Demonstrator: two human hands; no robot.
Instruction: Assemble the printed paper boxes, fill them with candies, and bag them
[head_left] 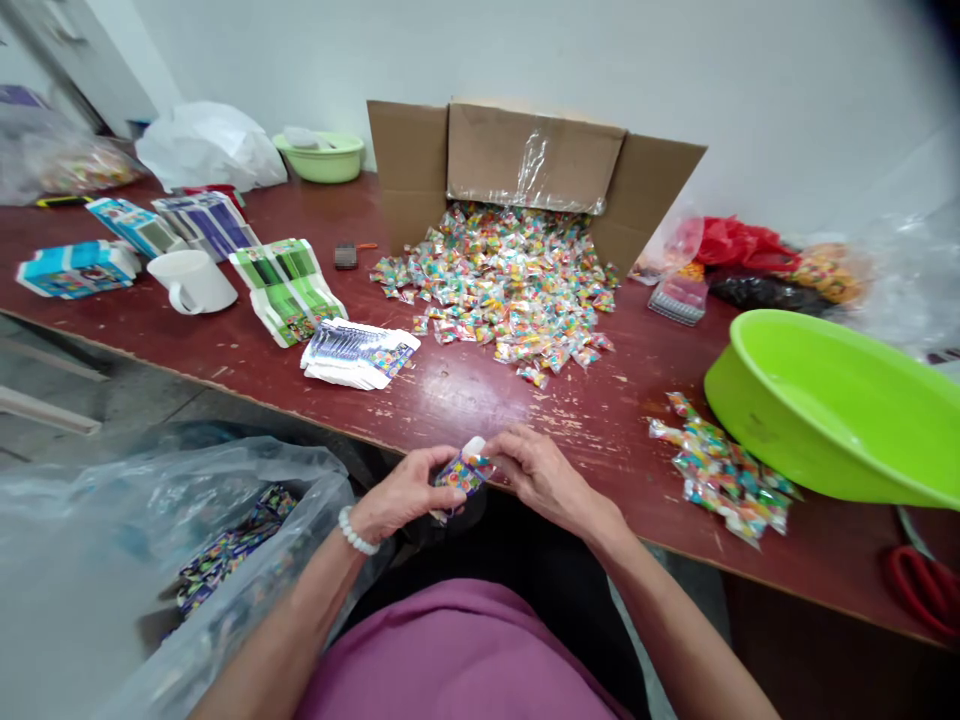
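Observation:
Just off the table's front edge, my left hand (411, 492) grips a small purple printed box (463, 474) between thumb and fingers, its white flap raised. My right hand (541, 470) is closed at the box's open end, pinching a small clear packet of colourful candy (482, 464) that lies partly in the opening. Beyond my hands, a stack of flat purple-and-white cartons (358, 354) rests on the table. A large heap of candy packets (517, 285) spills from a cardboard box (536, 158) lying on its side.
A big green basin (832, 410) stands right, beside a smaller candy pile (727, 475) and red-handled scissors (922, 590). Left are green cartons (289, 285), a white mug (192, 281) and blue cartons (79, 268). A clear bag (300, 455) below the edge holds filled-looking purple boxes (232, 550).

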